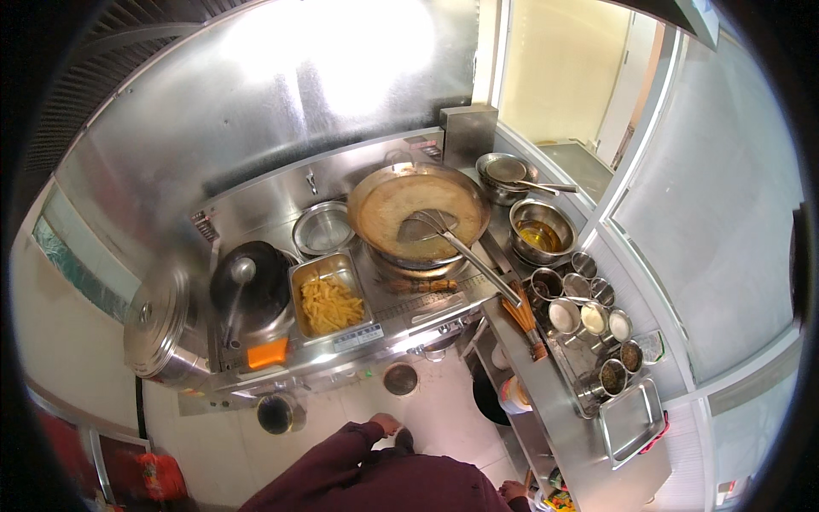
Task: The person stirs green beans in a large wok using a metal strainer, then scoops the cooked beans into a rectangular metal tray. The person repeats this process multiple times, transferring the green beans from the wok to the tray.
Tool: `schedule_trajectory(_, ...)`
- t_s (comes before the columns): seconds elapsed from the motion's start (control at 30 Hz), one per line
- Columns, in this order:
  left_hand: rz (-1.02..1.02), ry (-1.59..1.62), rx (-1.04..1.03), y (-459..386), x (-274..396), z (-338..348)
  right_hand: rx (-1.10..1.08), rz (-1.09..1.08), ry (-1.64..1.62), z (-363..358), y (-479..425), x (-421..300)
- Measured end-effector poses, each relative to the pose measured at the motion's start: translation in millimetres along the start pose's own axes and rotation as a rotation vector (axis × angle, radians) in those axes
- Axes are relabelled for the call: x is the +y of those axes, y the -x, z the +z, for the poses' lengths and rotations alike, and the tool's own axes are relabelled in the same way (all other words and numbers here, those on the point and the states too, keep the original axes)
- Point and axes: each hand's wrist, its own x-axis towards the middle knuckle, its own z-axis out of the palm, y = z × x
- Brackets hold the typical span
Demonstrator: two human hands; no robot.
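My left hand (386,424) hangs low in front of my body, above the tiled floor and apart from the stove. My right hand (512,491) is down by my side at the bottom edge, beside the counter's lower shelves; its fingers are too small to read. Before me a large wok (409,176) holds pale, foamy liquid. A long-handled wire skimmer (427,226) rests in it, its handle reaching over the rim towards the counter. Left of the wok, a steel pan (296,275) holds cut yellow strips (329,306), possibly potato.
A black wok (224,281) with a ladle (243,272) sits left, beside an orange cloth (267,353). A lidded steel pot (160,320) stands further left. At right are a bowl of oil (539,237), several seasoning cups (594,318), a bamboo brush (528,320) and an empty tray (633,422).
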Motion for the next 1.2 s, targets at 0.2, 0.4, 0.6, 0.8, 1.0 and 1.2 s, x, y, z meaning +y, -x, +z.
schedule_trajectory(0.2,-0.07,0.297,-0.04,5,-30,-37,-0.127,0.285,-0.398,22,-44,-38)
schedule_trajectory(0.4,-0.184,0.156,-0.017,-5,-72,-47,0.28,0.464,-0.402,65,-67,-65)
schedule_trajectory(0.6,-0.21,0.439,0.032,5,-48,-45,0.165,0.441,-0.457,50,-90,-82)
schedule_trajectory(0.8,-0.159,0.872,-0.17,-22,-67,-38,-0.038,0.392,-0.634,12,-160,-116)
schedule_trajectory(1.0,-0.113,0.934,-0.094,-11,-21,-35,0.027,0.27,-0.357,0,-204,-218)
schedule_trajectory(1.2,-0.225,0.747,0.21,13,47,-12,0.023,0.148,-0.323,-23,-244,-282)
